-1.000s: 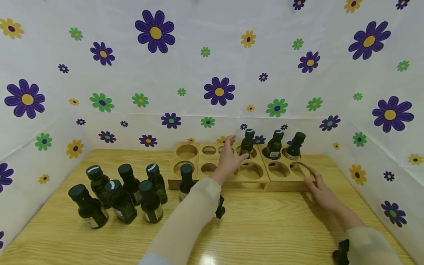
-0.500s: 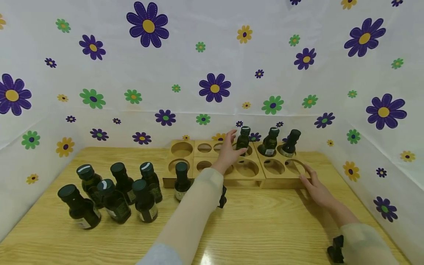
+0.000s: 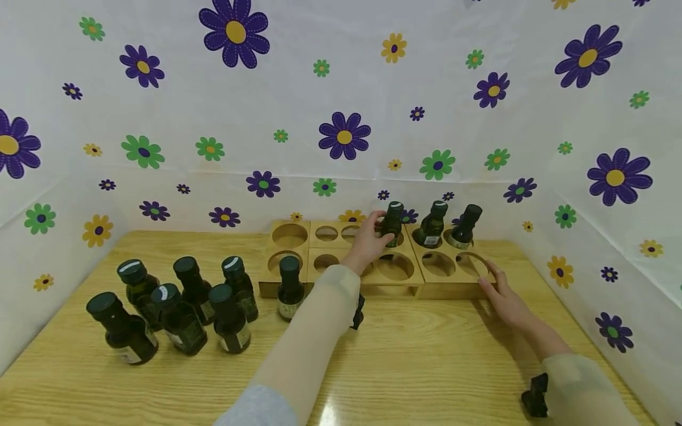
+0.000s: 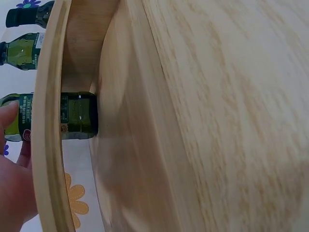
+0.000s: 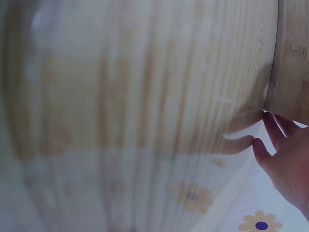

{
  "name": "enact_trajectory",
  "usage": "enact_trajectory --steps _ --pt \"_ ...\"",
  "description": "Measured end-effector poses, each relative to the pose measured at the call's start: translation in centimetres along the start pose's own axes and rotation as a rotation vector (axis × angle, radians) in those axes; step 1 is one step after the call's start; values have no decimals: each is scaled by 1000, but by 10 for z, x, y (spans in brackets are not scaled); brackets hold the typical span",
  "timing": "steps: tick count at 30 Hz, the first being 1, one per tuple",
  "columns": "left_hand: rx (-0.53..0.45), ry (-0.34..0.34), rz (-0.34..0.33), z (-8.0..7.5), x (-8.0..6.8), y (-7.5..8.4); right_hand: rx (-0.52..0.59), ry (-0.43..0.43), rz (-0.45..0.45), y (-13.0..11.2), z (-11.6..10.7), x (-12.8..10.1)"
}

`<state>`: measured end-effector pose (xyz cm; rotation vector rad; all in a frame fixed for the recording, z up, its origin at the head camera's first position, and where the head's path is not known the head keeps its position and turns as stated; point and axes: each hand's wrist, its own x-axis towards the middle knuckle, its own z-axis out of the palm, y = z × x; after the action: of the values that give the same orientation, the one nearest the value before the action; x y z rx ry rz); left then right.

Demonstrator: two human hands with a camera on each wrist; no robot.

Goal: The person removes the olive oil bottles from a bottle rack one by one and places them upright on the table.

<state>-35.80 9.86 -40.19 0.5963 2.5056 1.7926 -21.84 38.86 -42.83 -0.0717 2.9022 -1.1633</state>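
A dark green glass bottle (image 3: 393, 220) stands in a back-row hole of the wooden rack (image 3: 453, 290). My left hand (image 3: 366, 241) holds this bottle, thumb on the near side and fingers behind it. In the left wrist view, the thumb of the left hand (image 4: 14, 188) lies on the label, and the lower part of the bottle (image 4: 79, 116) shows beneath the rack's top board. At the rack's right front corner, my right hand (image 3: 506, 302) touches the wood with its fingertips; the right wrist view shows that hand (image 5: 287, 166) beside the rack's end (image 5: 294, 63).
Two more bottles, one upright (image 3: 433, 223) and one leaning (image 3: 466, 226), stand in the rack's right section. Several capped bottles (image 3: 178, 319) are grouped on the table's left, and a single bottle (image 3: 290, 290) stands before the rack. A flowered cloth (image 3: 298, 100) hangs behind.
The left hand's fingers have come in around the bottle, which stays in its hole. The right hand keeps its place at the rack's corner. The head view has shifted slightly.
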Motion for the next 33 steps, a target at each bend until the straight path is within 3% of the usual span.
enact_trajectory --steps 9,13,18,23,33 --pt "3 -24 -26 1 -2 -1 19 2 -17 1 2 1" --pt "-23 -4 -22 1 -6 -3 27 -6 -11 0 4 0" --pt "-75 68 47 1 -6 -1 14 -11 4 -1 2 0" --pt "-154 123 139 -1 -7 13 2 -14 3 -3 -1 0" --pt "-218 130 212 -7 -22 40 -12 -8 -15 -4 0 -1"
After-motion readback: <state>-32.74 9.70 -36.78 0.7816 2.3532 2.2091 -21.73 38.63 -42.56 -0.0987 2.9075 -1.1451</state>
